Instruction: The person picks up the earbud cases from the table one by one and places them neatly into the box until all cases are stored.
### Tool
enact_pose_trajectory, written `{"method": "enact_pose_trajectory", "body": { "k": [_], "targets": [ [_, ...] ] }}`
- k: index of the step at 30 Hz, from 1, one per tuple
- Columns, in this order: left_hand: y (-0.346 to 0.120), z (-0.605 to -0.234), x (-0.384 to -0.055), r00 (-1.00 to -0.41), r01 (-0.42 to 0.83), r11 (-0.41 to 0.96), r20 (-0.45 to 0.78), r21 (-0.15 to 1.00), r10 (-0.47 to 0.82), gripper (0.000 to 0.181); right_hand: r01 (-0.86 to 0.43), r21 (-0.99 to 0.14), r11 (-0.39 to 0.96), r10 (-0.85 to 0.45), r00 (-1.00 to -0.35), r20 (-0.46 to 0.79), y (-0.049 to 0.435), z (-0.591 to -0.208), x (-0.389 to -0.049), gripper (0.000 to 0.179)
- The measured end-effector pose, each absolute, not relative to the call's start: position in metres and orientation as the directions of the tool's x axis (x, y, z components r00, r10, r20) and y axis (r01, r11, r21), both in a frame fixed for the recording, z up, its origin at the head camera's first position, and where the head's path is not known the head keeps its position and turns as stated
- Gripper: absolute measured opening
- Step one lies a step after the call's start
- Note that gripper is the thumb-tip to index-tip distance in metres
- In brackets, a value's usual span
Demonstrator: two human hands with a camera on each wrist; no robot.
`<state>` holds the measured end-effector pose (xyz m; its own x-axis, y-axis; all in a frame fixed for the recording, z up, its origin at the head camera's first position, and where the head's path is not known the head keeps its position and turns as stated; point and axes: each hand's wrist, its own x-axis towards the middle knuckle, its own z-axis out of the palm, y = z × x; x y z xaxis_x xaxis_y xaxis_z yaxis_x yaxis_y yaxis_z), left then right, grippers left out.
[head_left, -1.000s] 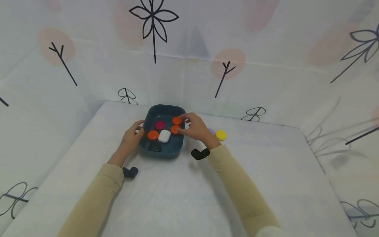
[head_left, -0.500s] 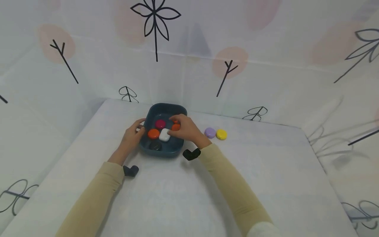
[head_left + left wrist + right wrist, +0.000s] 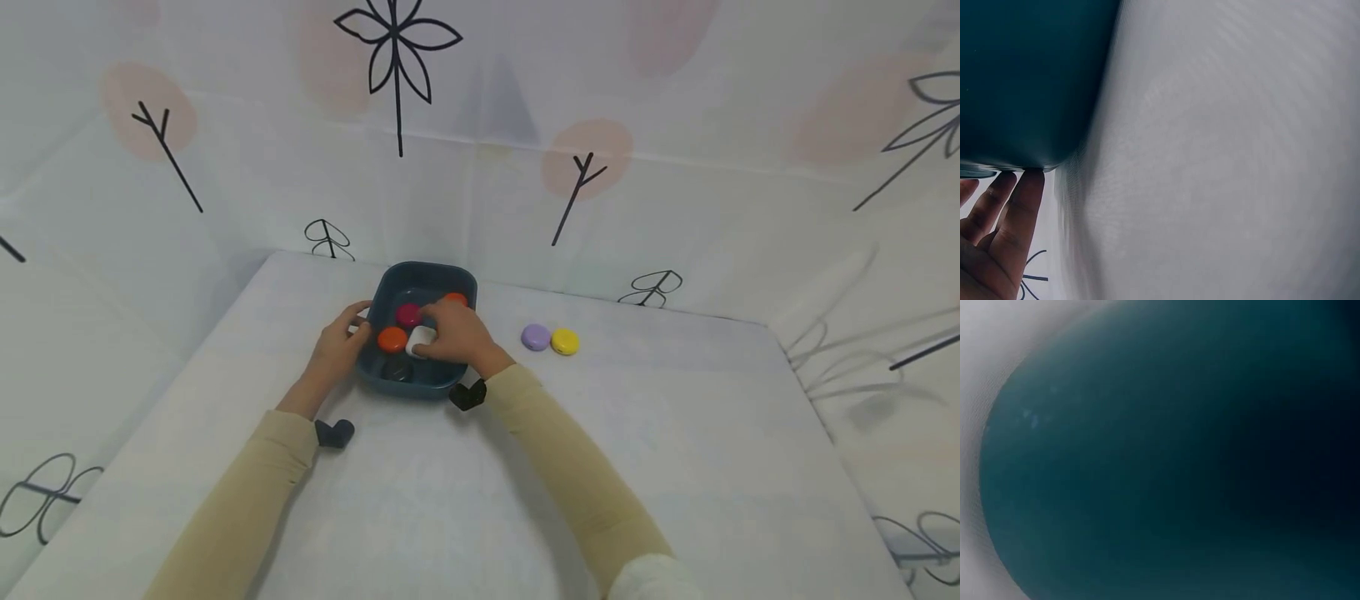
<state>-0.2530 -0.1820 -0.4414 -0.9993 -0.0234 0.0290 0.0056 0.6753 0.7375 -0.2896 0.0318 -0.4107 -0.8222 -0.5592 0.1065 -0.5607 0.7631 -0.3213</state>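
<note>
Head view shows the right hand [image 3: 457, 335] straddling the white piece [image 3: 419, 342] inside the blue tray [image 3: 405, 389], whether clamped unclear, the left hand [image 3: 335, 350] touching the tray's side with extended fingers; crowding could make a grasp nudge the magenta piece [image 3: 408, 315].

Both sleeved arms reach forward from the lower edge of the head view. The left forearm [image 3: 232, 504] enters near 7 o'clock and slants toward 1, its wrist [image 3: 302, 397] roughly in line. The left hand [image 3: 333, 350] lies between 8 and 9 o'clock; in the left wrist view its fingers [image 3: 1022, 215] are extended and slightly parted. The right forearm [image 3: 573, 471] enters near 5 o'clock, slanting toward 11. The right hand [image 3: 457, 335], just off centre toward 7, pinches with thumb and fingers.
</note>
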Motion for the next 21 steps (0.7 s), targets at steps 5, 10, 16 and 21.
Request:
{"method": "enact_pose_trajectory", "body": {
  "k": [5, 10, 16, 21],
  "targets": [
    [-0.1805, -0.4404, -0.2529, -0.999, 0.005, 0.671, 0.033, 0.742, -0.029, 0.044, -0.556, -0.21, 0.804, -0.549, -0.83, 0.094, 0.0292, -0.4093, -0.2868, 0.054],
    [-0.1801, -0.4402, -0.2527, -0.999, 0.012, 0.672, 0.039, 0.74, -0.025, 0.043, -0.55, -0.13, 0.825, -0.546, -0.835, 0.069, 0.0277, -0.4102, -0.2866, 0.054],
    [-0.1791, -0.4384, -0.2519, -0.999, 0.001, 0.663, 0.027, 0.748, -0.029, 0.044, -0.547, -0.082, 0.833, -0.544, -0.837, 0.06, 0.0268, -0.4146, -0.288, 0.055],
    [-0.1797, -0.4393, -0.2511, -0.999, -0.001, 0.661, 0.024, 0.751, -0.028, 0.044, -0.54, -0.075, 0.838, -0.538, -0.842, 0.047, 0.0253, -0.4157, -0.2874, 0.054]
  ]
}}
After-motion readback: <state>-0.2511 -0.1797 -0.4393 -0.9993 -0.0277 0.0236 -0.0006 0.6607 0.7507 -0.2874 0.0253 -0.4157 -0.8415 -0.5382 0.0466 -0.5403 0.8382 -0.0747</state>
